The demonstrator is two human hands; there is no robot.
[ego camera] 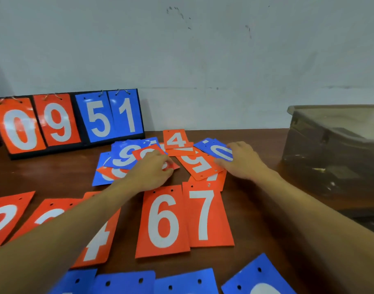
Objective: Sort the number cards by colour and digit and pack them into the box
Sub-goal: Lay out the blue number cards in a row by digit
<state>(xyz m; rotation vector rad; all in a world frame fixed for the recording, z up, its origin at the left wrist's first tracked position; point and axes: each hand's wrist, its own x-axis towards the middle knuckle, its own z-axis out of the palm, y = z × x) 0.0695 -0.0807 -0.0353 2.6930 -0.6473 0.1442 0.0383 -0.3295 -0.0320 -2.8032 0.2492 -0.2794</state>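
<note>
A loose heap of red and blue number cards lies mid-table. My left hand pinches a small red card at the heap's left side. My right hand rests with fingers spread on a blue 0 card and touches a red 5 card. Red cards lie in a row nearer me: a 6, a 7, a 4 partly under my left forearm, and others at the left. Several blue cards line the front edge. The clear plastic box stands at the right.
A flip scoreboard showing 0 9 5 1 stands against the wall at the back left. The brown table shows bare wood between the red row and the box. The pale wall runs close behind.
</note>
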